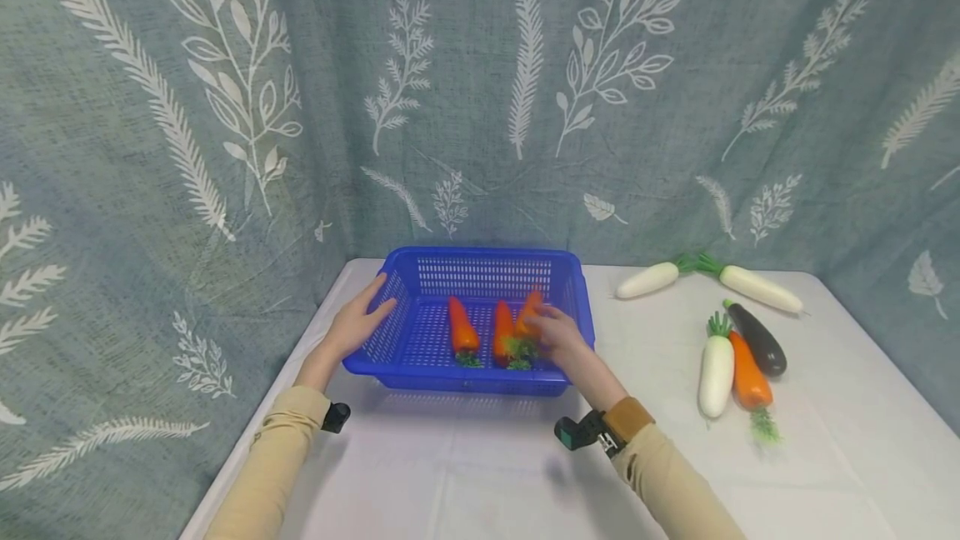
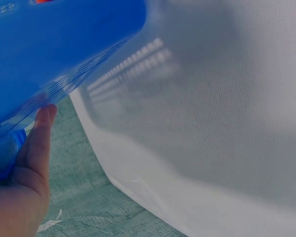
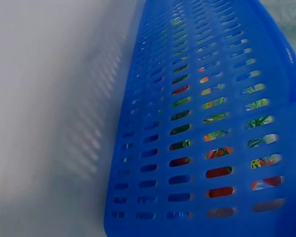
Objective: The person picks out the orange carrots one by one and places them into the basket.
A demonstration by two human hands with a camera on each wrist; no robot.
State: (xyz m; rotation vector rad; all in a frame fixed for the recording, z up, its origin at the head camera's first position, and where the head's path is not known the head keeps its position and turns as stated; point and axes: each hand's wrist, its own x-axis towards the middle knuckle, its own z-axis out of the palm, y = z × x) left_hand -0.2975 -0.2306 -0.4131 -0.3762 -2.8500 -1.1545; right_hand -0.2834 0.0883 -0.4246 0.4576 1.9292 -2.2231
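A blue plastic basket (image 1: 465,386) with slotted walls stands on the white-covered table. Against its left side lies my left hand (image 1: 355,327), fingers straight and thumb spread apart over the rim; the left wrist view shows the fingers (image 2: 38,143) touching the basket wall (image 2: 69,39). Inside are two orange-red carrots with leafy green tops, one near the middle (image 1: 462,327) and one right of it (image 1: 503,332). My right hand (image 1: 558,332), blurred, reaches over the right rim and holds a third carrot (image 1: 528,311), tilted beside the second. The right wrist view shows mostly the basket's slotted wall (image 3: 187,123).
To the right on the table lie a white radish (image 1: 717,373), another carrot (image 1: 750,373) and an eggplant (image 1: 757,340), side by side. Two more white radishes, left (image 1: 648,280) and right (image 1: 761,288), lie farther back. A patterned green-grey curtain (image 1: 465,90) hangs behind the table.
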